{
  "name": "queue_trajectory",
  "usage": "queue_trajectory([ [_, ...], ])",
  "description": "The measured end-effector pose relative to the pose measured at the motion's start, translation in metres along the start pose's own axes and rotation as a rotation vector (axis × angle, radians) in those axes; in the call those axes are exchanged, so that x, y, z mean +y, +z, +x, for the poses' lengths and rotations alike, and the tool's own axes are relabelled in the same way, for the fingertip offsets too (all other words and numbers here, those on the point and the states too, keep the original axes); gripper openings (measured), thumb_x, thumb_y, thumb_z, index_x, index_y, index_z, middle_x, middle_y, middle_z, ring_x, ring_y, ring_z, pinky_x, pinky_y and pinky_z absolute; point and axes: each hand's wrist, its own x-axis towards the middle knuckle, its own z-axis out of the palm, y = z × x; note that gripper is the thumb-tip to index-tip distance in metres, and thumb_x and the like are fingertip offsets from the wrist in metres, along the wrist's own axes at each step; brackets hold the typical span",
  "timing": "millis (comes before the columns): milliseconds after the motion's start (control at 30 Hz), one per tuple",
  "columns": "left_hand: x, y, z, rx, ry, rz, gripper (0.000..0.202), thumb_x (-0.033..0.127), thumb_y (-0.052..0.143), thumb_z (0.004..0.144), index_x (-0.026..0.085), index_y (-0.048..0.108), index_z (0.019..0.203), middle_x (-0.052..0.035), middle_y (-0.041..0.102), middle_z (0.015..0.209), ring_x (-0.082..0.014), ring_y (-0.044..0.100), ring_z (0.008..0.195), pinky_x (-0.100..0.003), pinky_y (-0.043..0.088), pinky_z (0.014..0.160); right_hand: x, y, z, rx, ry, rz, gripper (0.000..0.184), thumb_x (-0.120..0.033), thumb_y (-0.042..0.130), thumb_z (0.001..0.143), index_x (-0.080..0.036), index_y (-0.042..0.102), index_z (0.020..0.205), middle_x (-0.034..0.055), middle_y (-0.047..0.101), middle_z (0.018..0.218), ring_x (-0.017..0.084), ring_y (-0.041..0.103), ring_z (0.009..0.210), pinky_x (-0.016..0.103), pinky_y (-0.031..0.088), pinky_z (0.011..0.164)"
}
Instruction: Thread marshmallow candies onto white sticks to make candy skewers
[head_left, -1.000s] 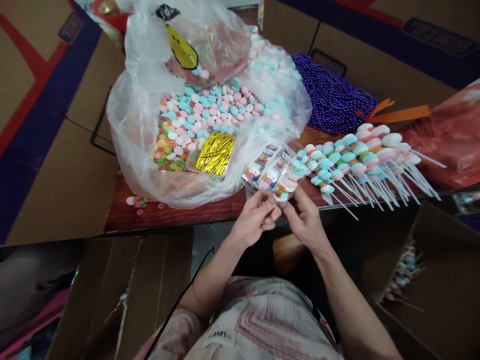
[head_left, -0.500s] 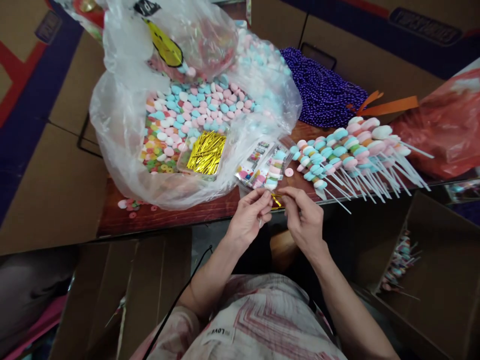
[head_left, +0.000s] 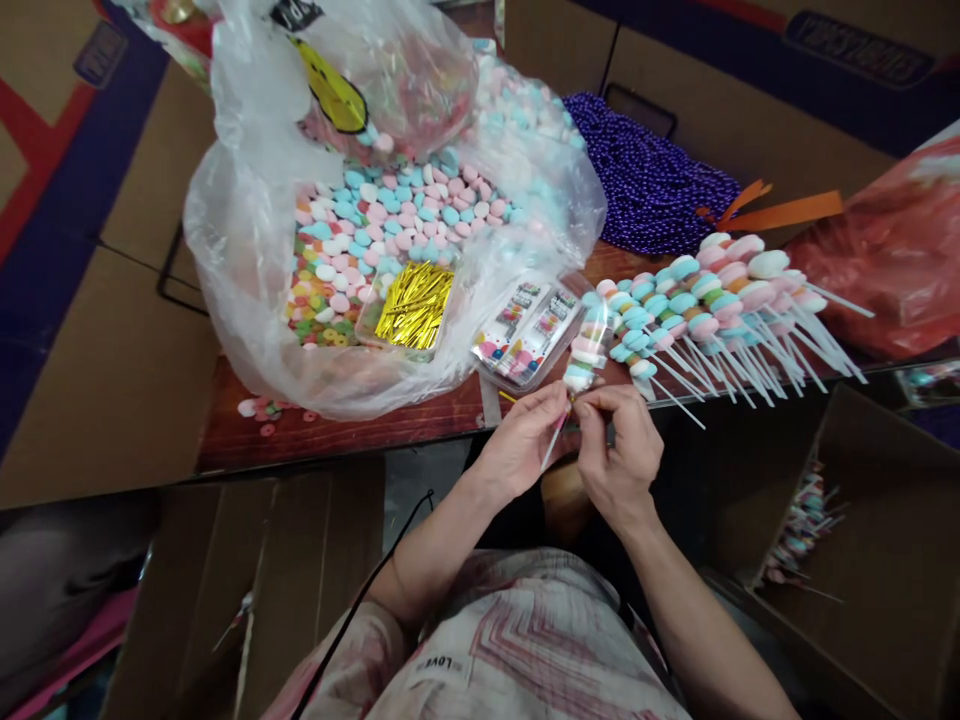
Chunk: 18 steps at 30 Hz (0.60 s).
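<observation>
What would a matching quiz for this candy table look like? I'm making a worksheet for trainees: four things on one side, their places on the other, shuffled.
Things:
1. gold twist ties
2. purple beads
3. candy skewer
4. skewer pile

Places:
A. held between the left hand and right hand
B. far side of the table, near an orange ribbon
C. in a clear tray inside the big plastic bag
D. laid in a row on the table, right of the hands

Pairs: 1-C, 2-B, 3-A, 4-D

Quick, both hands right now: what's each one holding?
Left hand: pinched shut on the candy skewer at its stick.
Right hand: fingers closed at the same skewer's neck; exact grip unclear.
</observation>
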Motion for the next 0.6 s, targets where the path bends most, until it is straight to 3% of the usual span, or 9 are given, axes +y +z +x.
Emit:
queue_trajectory([
  [100, 0.004, 0.004, -0.005, -0.046, 0.221, 0.200, 0.042, 0.061, 0.072, 0.078, 0.020, 0.076, 0.086, -0.0072, 0.067, 0.103, -0.0209, 0.060, 0.101, -0.032, 0.050, 0.087, -0.011, -0.013, 0.002, -0.036, 0.294, 0.169, 0.008, -0.019, 0.058, 0.094, -0.021, 0.061, 0.087, -0.0005, 0.064, 0.079, 0.014, 0.060, 0.071, 0.028, 0.048, 0.065],
  [200, 0.007, 0.007, -0.013, -0.009, 0.434, 0.470, 0.047, 0.062, 0.062, 0.086, 0.020, 0.074, 0.069, -0.0089, 0.064, 0.103, -0.0227, 0.057, 0.107, -0.034, 0.045, 0.097, -0.018, -0.026, 0.005, -0.012, 0.365, 0.242, 0.006, -0.019, 0.062, 0.092, -0.021, 0.064, 0.087, -0.0002, 0.064, 0.079, 0.015, 0.060, 0.072, 0.029, 0.048, 0.066],
  [300, 0.006, 0.008, -0.016, 0.017, 0.424, 0.655, 0.052, 0.058, 0.054, 0.093, 0.020, 0.070, 0.062, -0.0061, 0.059, 0.084, -0.0179, 0.056, 0.084, -0.033, 0.046, 0.086, -0.022, -0.030, 0.003, 0.042, 0.293, 0.256, 0.006, -0.016, 0.065, 0.090, -0.022, 0.067, 0.088, 0.0010, 0.066, 0.080, 0.016, 0.061, 0.075, 0.032, 0.049, 0.070],
  [367, 0.004, 0.009, -0.016, -0.013, 0.371, 0.723, 0.046, 0.053, 0.059, 0.092, 0.020, 0.072, 0.063, -0.0046, 0.057, 0.080, -0.0162, 0.053, 0.077, -0.031, 0.045, 0.078, -0.023, -0.032, -0.002, 0.074, 0.293, 0.270, 0.007, -0.016, 0.066, 0.089, -0.022, 0.070, 0.088, 0.0015, 0.067, 0.080, 0.017, 0.062, 0.076, 0.033, 0.050, 0.071],
  [467, -0.002, 0.012, -0.014, -0.081, 0.357, 0.775, 0.026, 0.038, 0.066, 0.090, 0.022, 0.077, 0.073, -0.0055, 0.063, 0.086, -0.0186, 0.059, 0.089, -0.032, 0.046, 0.084, -0.022, -0.037, -0.017, 0.094, 0.457, 0.321, 0.012, -0.022, 0.062, 0.093, -0.023, 0.074, 0.090, 0.0026, 0.070, 0.085, 0.017, 0.065, 0.080, 0.032, 0.051, 0.072],
  [600, -0.020, 0.018, -0.010, -0.032, 0.462, 0.809, 0.010, 0.025, 0.071, 0.085, 0.023, 0.079, 0.079, -0.0066, 0.070, 0.091, -0.0203, 0.063, 0.093, -0.035, 0.047, 0.090, -0.019, -0.046, -0.046, 0.005, 0.707, 0.355, 0.016, -0.033, 0.065, 0.092, -0.022, 0.076, 0.093, 0.0016, 0.069, 0.078, 0.016, 0.062, 0.070, 0.029, 0.048, 0.063],
])
